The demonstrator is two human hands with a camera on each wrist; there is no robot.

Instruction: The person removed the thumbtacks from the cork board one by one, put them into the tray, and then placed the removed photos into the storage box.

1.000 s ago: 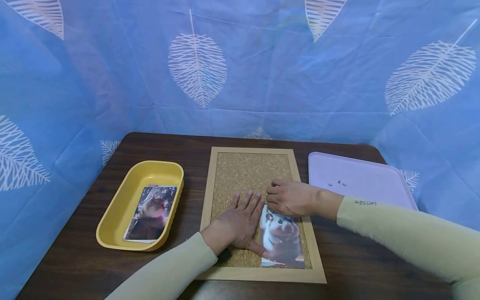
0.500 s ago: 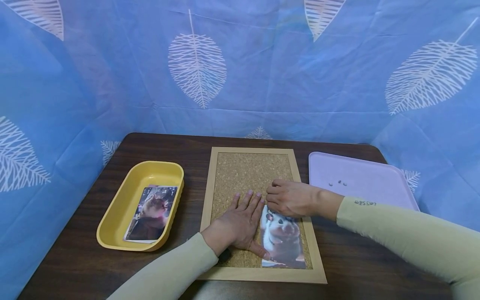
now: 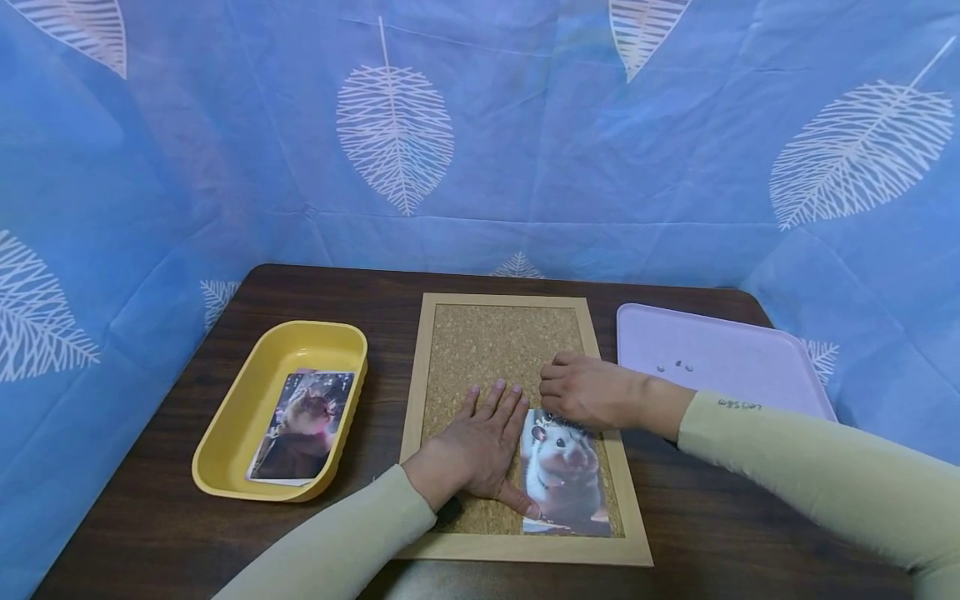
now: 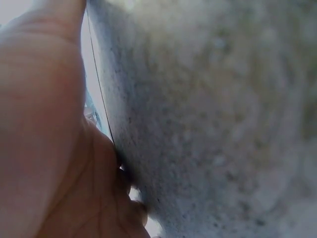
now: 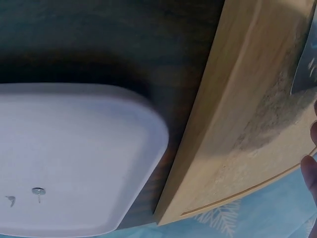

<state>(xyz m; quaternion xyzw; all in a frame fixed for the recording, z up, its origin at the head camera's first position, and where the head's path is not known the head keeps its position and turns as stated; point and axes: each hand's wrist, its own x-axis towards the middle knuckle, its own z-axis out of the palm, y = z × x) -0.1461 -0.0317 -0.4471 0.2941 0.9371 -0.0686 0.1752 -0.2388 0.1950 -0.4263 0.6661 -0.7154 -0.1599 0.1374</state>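
Note:
A cork board (image 3: pixel 495 333) with a pale wooden frame lies on the table. A hamster photo (image 3: pixel 566 483) lies at its lower right. My left hand (image 3: pixel 476 454) is spread flat on the cork, its thumb over the photo's left edge; the left wrist view shows the palm close along the cork (image 4: pixel 213 119). My right hand (image 3: pixel 588 390) has its fingers curled over the photo's top edge. In the right wrist view its fingertips (image 5: pixel 309 171) appear at the right border, near the photo's dark corner (image 5: pixel 306 69). What those fingers hold, if anything, I cannot tell.
A yellow tray (image 3: pixel 225 450) stands at the left with a stack of photos (image 3: pixel 303 429) in it. At the right is a lilac tray (image 3: pixel 720 333) bearing several small metal thumbtacks (image 5: pixel 38 191). The dark wooden table (image 3: pixel 135 517) backs onto a blue leaf-patterned cloth (image 3: pixel 525 125).
My right hand has shifted slightly up and to the right, uncovering a bit more of the photo's top edge. The left hand stays in place.

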